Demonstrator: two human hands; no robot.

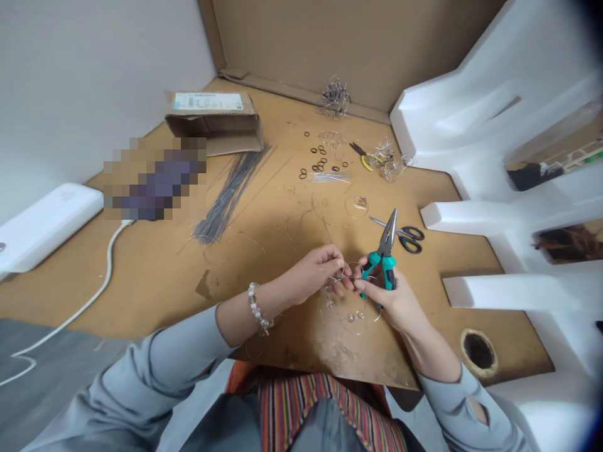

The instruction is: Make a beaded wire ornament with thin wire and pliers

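My left hand (316, 271) is closed, its thumb and fingertips pinching a thin silvery wire. The wire belongs to a looped wire piece with several clear round beads (350, 317), hanging below and between my hands. My right hand (394, 299) is closed round the teal and black handles of needle-nose pliers (387, 242). Their jaws point up and away from me. The right thumb and a fingertip also meet the wire close to the left fingers. Just beyond the pliers lie black-handled scissors (411, 239), partly covered by the jaws.
A bundle of straight grey wires (230, 194) lies left of centre before an open cardboard box (214, 125). Dark rings (320, 164), yellow-handled pliers (366, 157) and tangled wire pieces (335, 99) are farther back. White foam blocks (490, 292) line the right; a power bank (51, 226) and cable sit left.
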